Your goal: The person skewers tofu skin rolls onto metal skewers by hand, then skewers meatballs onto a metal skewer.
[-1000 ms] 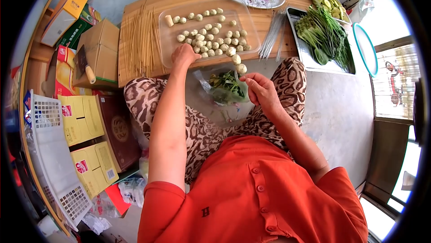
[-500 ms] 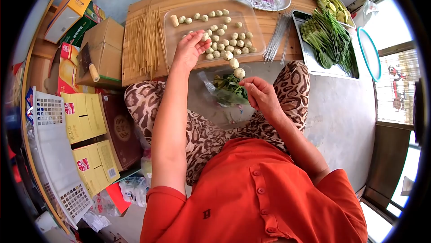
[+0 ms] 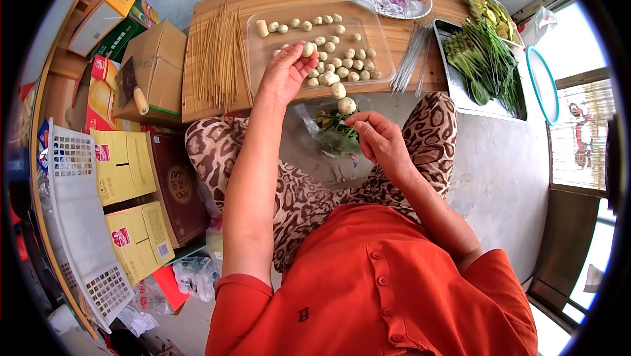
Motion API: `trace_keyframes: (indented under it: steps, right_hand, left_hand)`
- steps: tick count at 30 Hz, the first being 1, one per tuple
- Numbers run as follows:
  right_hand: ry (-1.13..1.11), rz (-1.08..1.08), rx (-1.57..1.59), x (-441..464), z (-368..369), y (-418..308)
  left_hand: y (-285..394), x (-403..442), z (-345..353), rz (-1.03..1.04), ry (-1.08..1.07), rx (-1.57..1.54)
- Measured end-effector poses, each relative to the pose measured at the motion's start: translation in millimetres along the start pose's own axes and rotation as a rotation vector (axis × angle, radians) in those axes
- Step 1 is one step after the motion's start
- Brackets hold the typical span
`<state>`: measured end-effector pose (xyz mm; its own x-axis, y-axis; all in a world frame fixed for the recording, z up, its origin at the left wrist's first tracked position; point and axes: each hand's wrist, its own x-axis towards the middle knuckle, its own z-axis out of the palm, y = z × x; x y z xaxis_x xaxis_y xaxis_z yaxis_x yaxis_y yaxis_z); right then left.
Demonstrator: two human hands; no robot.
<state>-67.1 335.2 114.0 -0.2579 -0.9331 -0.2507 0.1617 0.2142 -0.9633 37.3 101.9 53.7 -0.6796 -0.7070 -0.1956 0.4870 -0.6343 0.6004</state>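
My left hand (image 3: 287,73) is closed, with a pale speckled ball (image 3: 308,49) pinched in its fingertips above the front of the clear plastic tray (image 3: 252,67). Lower right, my right hand (image 3: 381,138) pinches the near end of a thin skewer, mostly hidden. A few similar balls (image 3: 346,105) are threaded along it in a line, pointing up and left towards my left hand. Many loose balls (image 3: 358,64) lie in the tray, and a short beige roll piece (image 3: 262,28) sits in its far left corner.
Bamboo skewers (image 3: 213,60) lie left of the tray, metal skewers (image 3: 413,57) right of it. A plate (image 3: 397,6) holds beige rolls. Leafy greens fill a metal tray (image 3: 470,107). A bag of greens (image 3: 338,136) sits below the table edge. Boxes (image 3: 131,178) stand at left.
The ball in my left hand and the skewer's balls have come slightly closer together. The whole view has shifted a little to the right.
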Motion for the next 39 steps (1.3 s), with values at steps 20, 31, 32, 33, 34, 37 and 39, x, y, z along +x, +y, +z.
trace_keyframes:
  steps: [20,31,32,33,34,37,39]
  right_hand:
    - [0.031,0.005,0.01,5.0,2.1,2.1]
    - [0.059,-0.001,-0.043,13.4,2.5,3.3]
    - [0.054,-0.008,-0.045,14.2,1.1,5.1]
    - [0.049,-0.016,-0.046,14.8,0.0,6.3]
    - [0.051,-0.019,-0.045,14.8,-0.7,6.6]
    - [0.052,-0.024,-0.044,13.2,-2.4,5.9]
    - [0.05,-0.033,-0.02,11.9,-2.2,4.6]
  left_hand:
    - [-7.7,-4.4,9.2,-0.046,0.024,-0.02]
    - [-7.9,-9.2,16.9,-0.058,0.02,0.034]
    - [-7.6,-10.0,18.3,-0.051,0.005,0.048]
    - [-7.3,-10.7,20.0,-0.044,-0.011,0.063]
    - [-7.8,-10.5,19.7,-0.044,-0.014,0.066]
    - [-8.6,-12.6,23.6,-0.056,-0.064,0.1]
    - [-6.9,-16.8,31.2,-0.039,-0.047,0.095]
